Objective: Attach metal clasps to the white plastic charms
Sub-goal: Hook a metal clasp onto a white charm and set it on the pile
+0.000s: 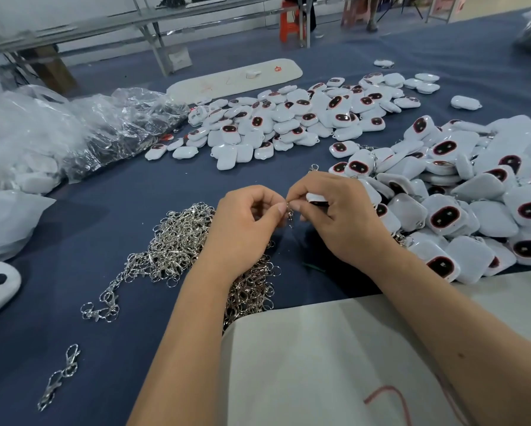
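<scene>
Head view, left hand (245, 216): fingers curled, pinching a small metal clasp (289, 214).
Right hand (335, 210): holds a white charm (316, 198), mid-tabletop.
Could go wrong: clasp may slip into the clasp pile (178, 247) near the front edge.

No legible text, label, brand or number in view. Red marks on white board (236, 76) at far end of surface (110, 210): too small to read. Charm faces (444, 216): dark ovals only, no characters.
</scene>
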Tool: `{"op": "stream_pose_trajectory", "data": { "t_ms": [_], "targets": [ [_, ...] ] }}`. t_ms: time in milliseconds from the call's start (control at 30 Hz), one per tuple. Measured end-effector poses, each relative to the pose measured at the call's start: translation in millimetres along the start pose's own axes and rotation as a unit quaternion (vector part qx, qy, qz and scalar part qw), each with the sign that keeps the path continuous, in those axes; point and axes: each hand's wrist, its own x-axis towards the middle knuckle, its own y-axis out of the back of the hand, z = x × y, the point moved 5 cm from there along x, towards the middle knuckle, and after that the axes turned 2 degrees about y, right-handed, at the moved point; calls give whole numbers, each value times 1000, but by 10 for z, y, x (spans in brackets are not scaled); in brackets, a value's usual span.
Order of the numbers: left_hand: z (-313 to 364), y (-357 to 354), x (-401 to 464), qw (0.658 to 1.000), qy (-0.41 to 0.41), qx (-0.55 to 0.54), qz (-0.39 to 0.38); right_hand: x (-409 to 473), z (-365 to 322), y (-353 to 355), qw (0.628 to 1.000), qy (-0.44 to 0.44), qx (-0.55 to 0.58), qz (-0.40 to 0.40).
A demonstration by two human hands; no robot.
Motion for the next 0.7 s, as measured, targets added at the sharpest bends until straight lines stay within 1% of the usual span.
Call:
{"op": "stream_pose_trajectory", "data": {
  "t_ms": [100,167,233,267,333,400,467,533,633,700],
  "targets": [
    [44,6,-7,999,-28,40,23,-4,-14,2,1000,-6,-2,7],
    [73,7,-17,997,-47,48,37,-14,24,-5,998,-48,39,6],
    [91,11,-29,996,-60,49,52,-27,78,-32,991,-105,82,-15],
    [96,15,-36,995,-64,47,58,-30,91,-45,988,-119,93,-26],
    [109,18,-48,994,-72,40,65,-28,106,-53,985,-130,113,-31],
    [126,18,-53,994,-78,31,69,-23,106,-40,981,-133,138,-18],
    [134,16,-53,994,-80,23,67,-25,112,-24,979,-130,157,-4],
    [133,11,-55,994,-79,25,65,-28,110,-16,982,-117,147,2],
    [117,12,-60,994,-78,41,65,-13,42,-12,998,-50,46,6],
    [107,13,-61,994,-78,46,67,-8,-6,-4,1000,-9,-7,13]
  ]
}}
